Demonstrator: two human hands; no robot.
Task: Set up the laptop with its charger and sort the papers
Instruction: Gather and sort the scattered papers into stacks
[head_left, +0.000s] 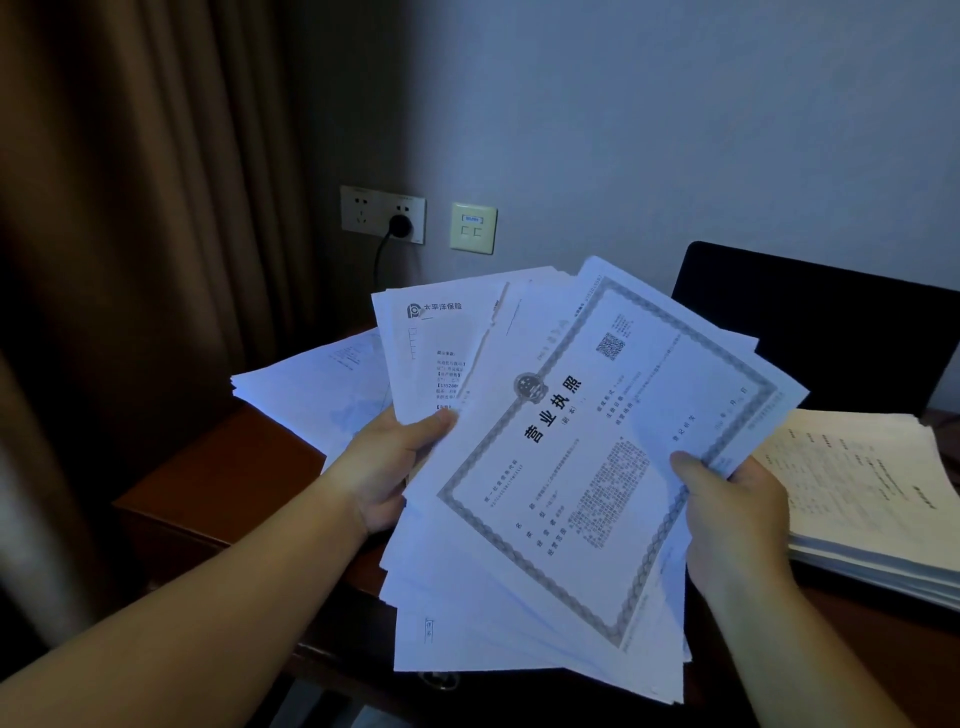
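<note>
The paper-sorting step appears to be in hand: a person holds a loose, fanned sheaf of thin white printed sheets (524, 545) above a reddish-brown wooden worktop (218, 483) in a dim room. At far left hangs a brown pleated curtain (130, 208). The left hand (395, 467) has its grip clamped on the sheaf's left edge, thumb pressed on top. Behind it, more white sheets (317, 389) lie spread on the worktop, and on the wall above, a black round plug (400, 226) sits in a metal-faced socket plate (382, 214), its cable running down out of sight, so the charger seems already connected. The topmost sheet is a certificate with a grey ornamental border (608, 447), smooth and flat. The right hand (727, 514) pinches the sheaf's right edge, thumb on top. Behind stands the black laptop screen (826, 332); at right a thick, squared stack of cream paper (872, 499) rests on the worktop. The next move probably calls for peeling off the slippery top sheet and laying it on a matching pile.
</note>
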